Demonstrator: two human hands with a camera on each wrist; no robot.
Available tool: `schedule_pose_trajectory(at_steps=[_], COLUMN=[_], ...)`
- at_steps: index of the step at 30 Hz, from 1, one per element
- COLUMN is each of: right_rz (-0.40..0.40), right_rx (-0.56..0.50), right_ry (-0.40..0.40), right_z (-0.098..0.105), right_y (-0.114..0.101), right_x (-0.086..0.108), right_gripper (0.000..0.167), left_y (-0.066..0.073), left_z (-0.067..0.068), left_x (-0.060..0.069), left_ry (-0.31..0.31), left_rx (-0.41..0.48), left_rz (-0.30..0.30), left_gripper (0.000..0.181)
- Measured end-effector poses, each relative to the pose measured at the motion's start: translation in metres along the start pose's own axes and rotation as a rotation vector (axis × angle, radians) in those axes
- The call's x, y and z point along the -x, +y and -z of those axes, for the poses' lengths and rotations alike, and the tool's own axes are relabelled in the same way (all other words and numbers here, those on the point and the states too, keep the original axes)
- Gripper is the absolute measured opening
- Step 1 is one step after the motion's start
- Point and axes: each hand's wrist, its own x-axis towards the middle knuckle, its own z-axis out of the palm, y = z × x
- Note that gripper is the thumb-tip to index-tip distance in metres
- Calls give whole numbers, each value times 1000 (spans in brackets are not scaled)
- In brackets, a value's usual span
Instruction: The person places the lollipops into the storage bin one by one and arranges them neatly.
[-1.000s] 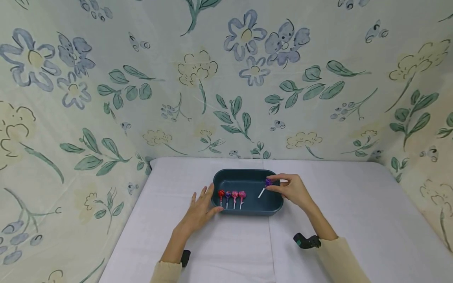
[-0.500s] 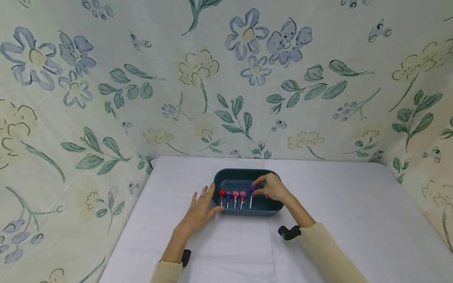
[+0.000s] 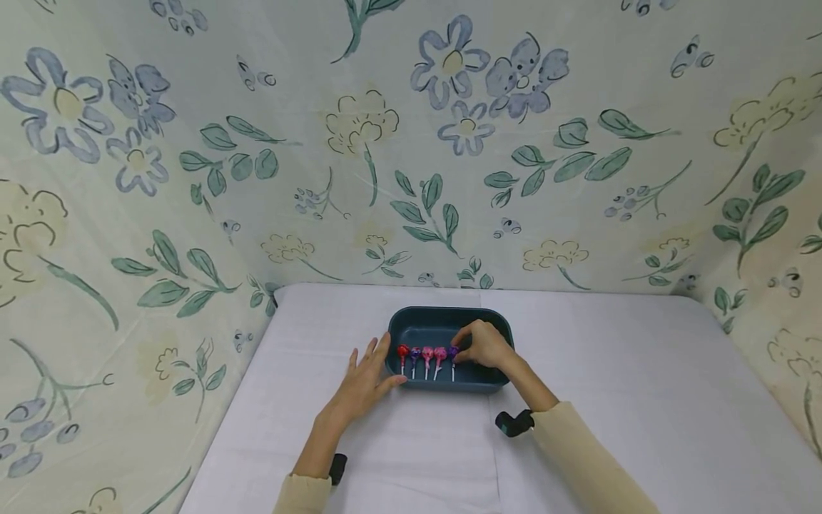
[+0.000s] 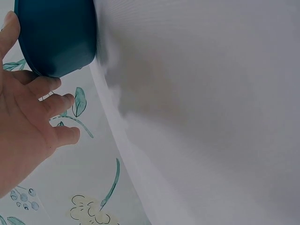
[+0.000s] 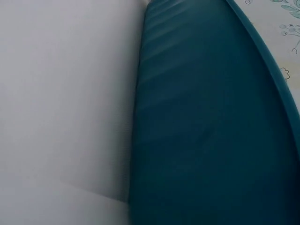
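A dark teal tray holds a row of lollipops, their white sticks toward the front. From the left lie a red lollipop, a purple-blue lollipop, and two pink lollipops, the right-hand pink lollipop slightly slanted. Beside it, my right hand pinches a purple lollipop by its wrapped head, low in the tray. My left hand, fingers spread, rests against the tray's left end. In the left wrist view, its thumb touches the tray's side. The right wrist view shows only the tray's outer wall.
White cloth covers the table under the tray. A floral fabric backdrop rises behind and at both sides. Each wrist carries a black camera mount, such as the right wrist mount.
My right hand has moved left across the tray with the purple lollipop, from the right end to beside the pink ones; the stick now points forward. The left hand stays in place.
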Motion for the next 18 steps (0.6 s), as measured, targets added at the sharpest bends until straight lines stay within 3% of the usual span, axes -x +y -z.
schedule_pose_trajectory(at_steps=[8,18], right_rz=[-9,20], right_rx=[22,-33], right_ry=[-6,-30], right_z=[-1,5], right_y=[0,2], right_x=[0,6], right_gripper=[22,28], left_y=[1,1], left_z=[0,0], left_x=[-1,0], left_ry=[-2,-15], left_rx=[3,3], left_rz=[-2,3], left_gripper=[89,90])
